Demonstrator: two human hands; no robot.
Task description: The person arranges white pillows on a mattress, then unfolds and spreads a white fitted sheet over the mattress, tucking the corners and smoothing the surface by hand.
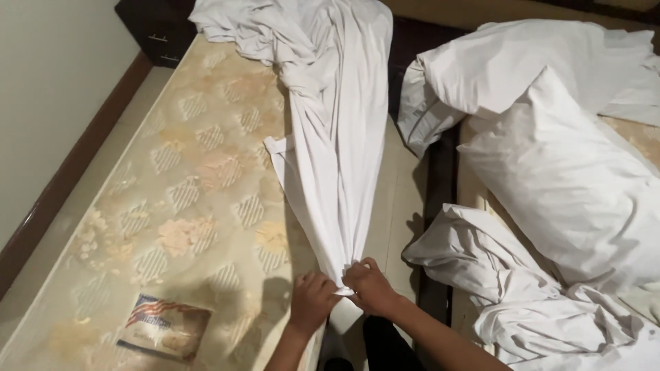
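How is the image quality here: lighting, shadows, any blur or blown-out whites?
Head view: warm, dim indoor light; the hands and the white sheet they pinch are fairly sharp; dark shadow fills the gap between the mattresses; the pillow is bright yet keeps its folds; the straight mattress edge shows little distortion.

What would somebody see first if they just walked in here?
A long white sheet stretches down the edge of a bare patterned mattress. At the bottom middle, the left hand and right hand pinch its gathered end together. On the right, a big white pillow lies among more rumpled white bedding.
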